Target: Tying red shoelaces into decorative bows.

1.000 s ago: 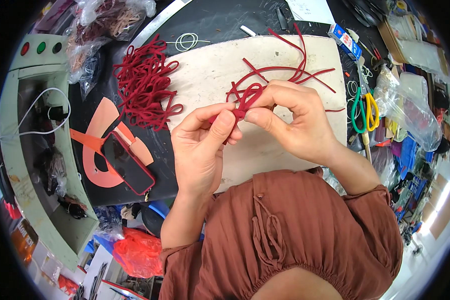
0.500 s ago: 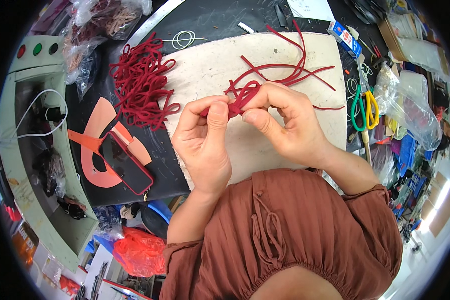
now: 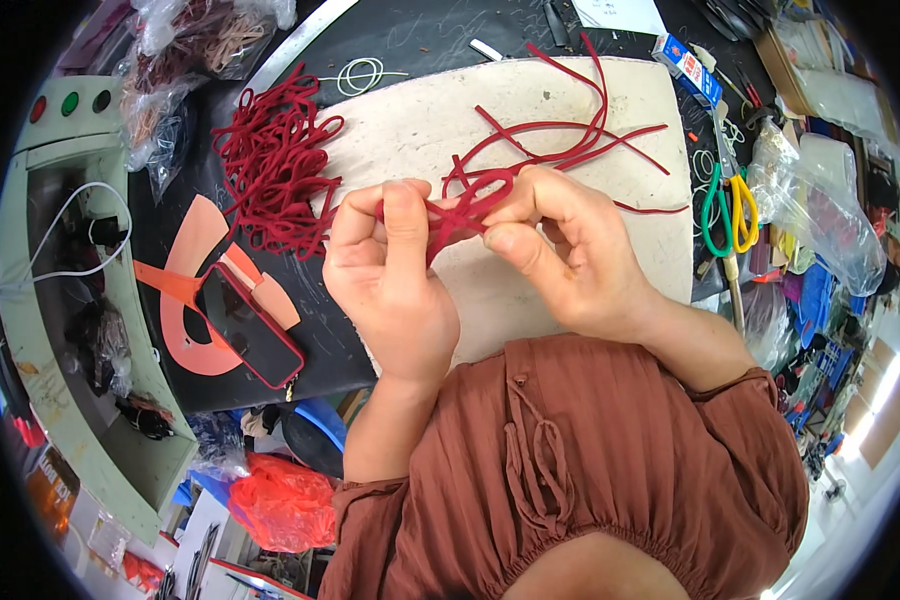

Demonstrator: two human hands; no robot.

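Between my two hands stretches a dark red cord bow, its loops spread out and one short end hanging down. My left hand pinches the loop on the left side between thumb and fingers. The loop on the right is gripped by my right hand, thumb against the curled forefinger. Both hands are held above a pale board. Several loose red cords lie on the board beyond my hands. To the left is a heap of looped red cords, partly on the board's edge.
A phone in a red case lies on orange-pink cut pieces at the left. Green-and-yellow-handled scissors and a blue box lie at the right. A green metal cabinet stands far left.
My left hand has shifted to the left, drawing apart from the right hand. The bow is pulled wider and shows more. My right hand has barely moved.
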